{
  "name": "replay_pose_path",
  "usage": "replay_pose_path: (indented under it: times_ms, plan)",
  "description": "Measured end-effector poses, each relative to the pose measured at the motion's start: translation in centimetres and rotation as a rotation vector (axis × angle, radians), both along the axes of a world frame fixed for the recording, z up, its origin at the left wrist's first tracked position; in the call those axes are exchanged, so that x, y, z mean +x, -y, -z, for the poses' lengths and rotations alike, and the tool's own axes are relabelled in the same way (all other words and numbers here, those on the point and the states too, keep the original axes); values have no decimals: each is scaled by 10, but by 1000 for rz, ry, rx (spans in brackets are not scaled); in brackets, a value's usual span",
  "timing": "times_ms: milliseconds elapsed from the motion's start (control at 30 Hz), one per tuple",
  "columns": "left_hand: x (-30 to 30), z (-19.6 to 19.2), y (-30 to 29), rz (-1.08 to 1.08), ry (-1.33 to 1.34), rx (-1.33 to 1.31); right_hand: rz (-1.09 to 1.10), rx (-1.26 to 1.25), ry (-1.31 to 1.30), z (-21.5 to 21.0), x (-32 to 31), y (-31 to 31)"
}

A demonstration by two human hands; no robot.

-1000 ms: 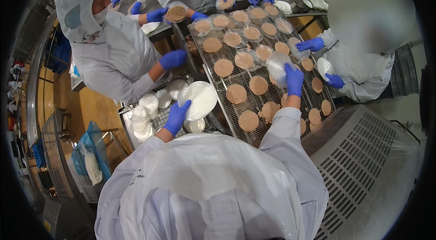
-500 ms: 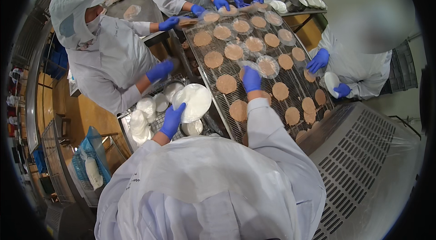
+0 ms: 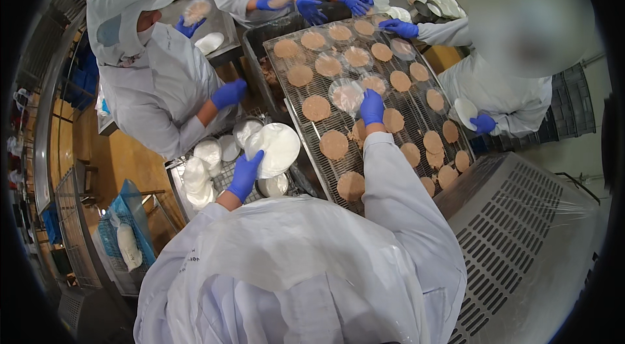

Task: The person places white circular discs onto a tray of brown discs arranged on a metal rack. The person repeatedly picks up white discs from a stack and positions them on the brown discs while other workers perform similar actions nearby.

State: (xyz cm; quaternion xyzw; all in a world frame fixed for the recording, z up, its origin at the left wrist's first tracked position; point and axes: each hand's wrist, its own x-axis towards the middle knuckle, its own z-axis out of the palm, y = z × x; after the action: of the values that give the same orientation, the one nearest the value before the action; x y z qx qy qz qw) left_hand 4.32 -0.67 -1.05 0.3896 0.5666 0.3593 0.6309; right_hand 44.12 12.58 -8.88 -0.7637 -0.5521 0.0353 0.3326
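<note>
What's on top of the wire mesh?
On the wire mesh: round brownish patties, several with clear film discs. The right hand and forearm cover part; anything beneath them can't be seen.

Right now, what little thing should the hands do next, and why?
Maybe the right hand should reach for the round white stack in the left hand, because the film-covered patty beside it looks covered already, while a bare patty lies nearby.

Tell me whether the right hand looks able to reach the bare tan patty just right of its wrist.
Probably yes: the right hand is close beside the bare tan patty, with nothing visible covering it.
</note>
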Motion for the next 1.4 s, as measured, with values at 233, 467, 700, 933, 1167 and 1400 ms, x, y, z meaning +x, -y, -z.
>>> replay_pose_path:
  times_ms: [233,467,700,933,1167,1400]
  plan:
    - [4,-7,6,-6,0,-99,106,-396,172,-52,4,36]
    - [11,-5,0,18,45,-80,-256,-337,148,-38,-63,-43]
    - [-5,-6,-9,-29,-13,-51,-313,-357,198,3,-102,-68]
    - [-11,16,-5,-15,15,-20,-193,-149,107,-46,-103,-25]
    - [-8,12,-8,-10,3,-48,-270,-145,-405,-57,-45,36]
    - [-11,10,-8,-28,62,-70,263,-188,33,-72,49,49]
